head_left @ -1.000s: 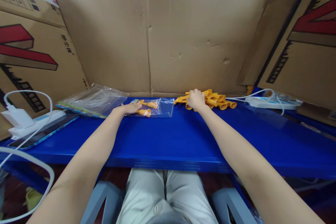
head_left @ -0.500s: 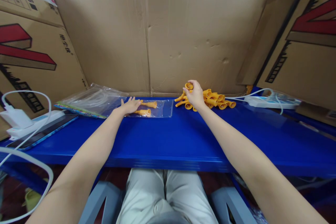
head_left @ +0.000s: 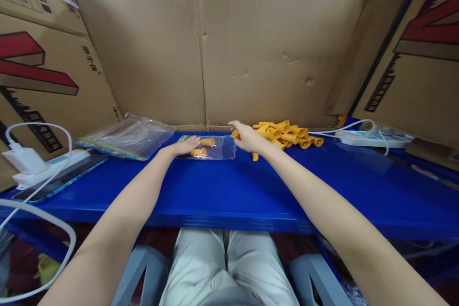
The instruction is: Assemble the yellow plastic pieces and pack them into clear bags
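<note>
My left hand lies flat on a clear plastic bag, its fingers stretched out. Inside the bag are two orange plastic pieces with flared, funnel-like ends; one orange piece is behind the other, and their narrow parts are under my hand. My right hand is closed round another orange funnel-ended piece, whose flared end pokes out by the fingertips and whose tail shows below the palm. This hand is between the bag and a heap of the same orange pieces, partly covering the heap's left side.
A stack of clear bags with a coloured edge lies at the left. Nearer me are a phone and a white power strip with cables. Another power strip lies right. Cardboard walls the back of the blue table.
My right hand has moved left from the heap toward the bag, carrying an orange piece. My left hand has shifted slightly right on the bag, its fingers now closer together.
</note>
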Tool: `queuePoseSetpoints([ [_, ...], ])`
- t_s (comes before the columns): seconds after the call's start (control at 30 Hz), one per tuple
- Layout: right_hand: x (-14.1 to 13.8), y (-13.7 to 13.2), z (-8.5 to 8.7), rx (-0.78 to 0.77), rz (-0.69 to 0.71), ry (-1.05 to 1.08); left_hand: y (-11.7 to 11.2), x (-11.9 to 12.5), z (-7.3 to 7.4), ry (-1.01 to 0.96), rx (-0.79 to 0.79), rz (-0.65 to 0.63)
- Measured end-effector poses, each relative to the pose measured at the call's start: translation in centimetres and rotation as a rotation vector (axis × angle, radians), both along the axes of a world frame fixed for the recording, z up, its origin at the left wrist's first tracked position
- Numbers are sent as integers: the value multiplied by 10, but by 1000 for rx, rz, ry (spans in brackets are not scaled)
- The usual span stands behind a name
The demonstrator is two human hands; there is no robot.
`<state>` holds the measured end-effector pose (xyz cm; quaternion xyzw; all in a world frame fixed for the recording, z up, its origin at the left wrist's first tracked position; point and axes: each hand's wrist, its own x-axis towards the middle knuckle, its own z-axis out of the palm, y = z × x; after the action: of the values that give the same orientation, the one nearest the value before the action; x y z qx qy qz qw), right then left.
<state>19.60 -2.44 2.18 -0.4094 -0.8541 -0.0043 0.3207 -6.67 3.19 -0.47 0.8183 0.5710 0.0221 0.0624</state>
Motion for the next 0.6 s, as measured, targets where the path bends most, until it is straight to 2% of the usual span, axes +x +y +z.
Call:
queuePoseSetpoints([
  [0.1,-3,-3,-5,-119,-11,-132,-6,-5,7,-10,-86,-6],
  [0.17,-3,-5,-5,-190,-70,-194,-10,-9,10,-9,-92,-11],
  [0.33,7,-11,9,-360,-339,-498,-15,-13,15,6,-88,10],
  [0.47,15,-10,16,-538,-395,-651,-17,-12,15,-18,-93,3],
  [0.53,16,-9,15,-513,-370,-654,-18,-11,16,-39,-94,8],
  [0.6,16,-6,12,-421,-341,-612,-20,-10,16,-57,-102,0],
])
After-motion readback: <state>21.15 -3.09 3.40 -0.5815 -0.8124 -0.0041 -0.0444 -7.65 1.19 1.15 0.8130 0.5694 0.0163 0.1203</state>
